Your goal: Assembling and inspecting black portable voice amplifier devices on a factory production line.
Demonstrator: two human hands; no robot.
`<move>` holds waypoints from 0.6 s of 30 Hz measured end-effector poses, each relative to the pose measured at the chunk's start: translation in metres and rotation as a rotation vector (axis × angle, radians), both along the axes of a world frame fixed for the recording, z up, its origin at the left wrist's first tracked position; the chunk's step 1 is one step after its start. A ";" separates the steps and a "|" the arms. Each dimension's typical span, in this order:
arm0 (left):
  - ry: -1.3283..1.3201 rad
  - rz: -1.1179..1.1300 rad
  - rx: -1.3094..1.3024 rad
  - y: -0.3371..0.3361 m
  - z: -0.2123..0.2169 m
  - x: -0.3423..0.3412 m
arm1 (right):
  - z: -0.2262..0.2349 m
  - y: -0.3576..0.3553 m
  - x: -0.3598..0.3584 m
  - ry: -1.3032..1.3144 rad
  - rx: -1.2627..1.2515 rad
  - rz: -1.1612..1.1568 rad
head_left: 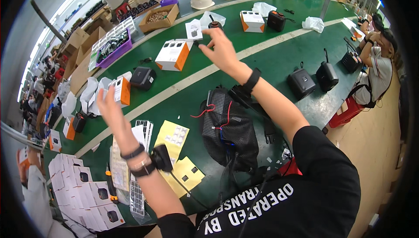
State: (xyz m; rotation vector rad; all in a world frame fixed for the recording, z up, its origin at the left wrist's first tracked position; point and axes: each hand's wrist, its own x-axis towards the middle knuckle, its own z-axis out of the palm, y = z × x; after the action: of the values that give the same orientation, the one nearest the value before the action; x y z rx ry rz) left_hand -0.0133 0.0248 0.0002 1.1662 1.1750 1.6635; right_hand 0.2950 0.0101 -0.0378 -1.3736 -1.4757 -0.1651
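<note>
The small black part (pixel 196 43) sits pinched at the fingertips of the right hand (pixel 222 50), which is stretched out over the far half of the green table (pixel 270 63), just beside the white-and-orange box (pixel 173 55) that stands past the pale line running along the tabletop. What exactly the part is cannot be told — it is too small.

Going from the near edge outward: yellow sheets (pixel 173 137) carrying small square pads lie flat by the near edge, with white label strips (pixel 139 163) at their left. To their right a black mesh pouch (pixel 229 129) lies with red and blue wires (pixel 222 115) across it. At the near left corner, a block of small white cartons (pixel 80 194) is stacked flat.

The left hand (pixel 109 105) is raised above the table, fingers loosely spread, holding nothing; it hangs close to a white-and-orange carton (pixel 120 90) and crumpled white bags (pixel 89 91), and well apart from the pinched part. Both wrists wear black bands.

Farther on, black boxy devices (pixel 301 83) stand toward the right edge — another person (pixel 377 70) sits there. A cardboard tray (pixel 159 18) rests near the far edge.
</note>
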 end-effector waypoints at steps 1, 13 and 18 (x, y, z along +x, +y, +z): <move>0.059 -0.010 -0.074 0.028 -0.013 0.010 | 0.012 -0.012 0.006 0.113 0.020 0.045; 0.975 0.209 -0.162 0.158 -0.142 0.018 | 0.116 -0.167 0.019 0.593 0.590 0.262; 0.853 0.074 -0.110 0.151 -0.137 0.017 | 0.123 -0.181 0.032 0.646 0.702 0.229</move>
State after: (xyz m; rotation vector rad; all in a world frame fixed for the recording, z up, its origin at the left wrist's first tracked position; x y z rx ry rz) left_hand 0.0037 0.1754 -0.1365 1.8527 1.8003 1.1230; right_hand 0.3274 -0.1710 0.0851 -0.5917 -0.8828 -0.0686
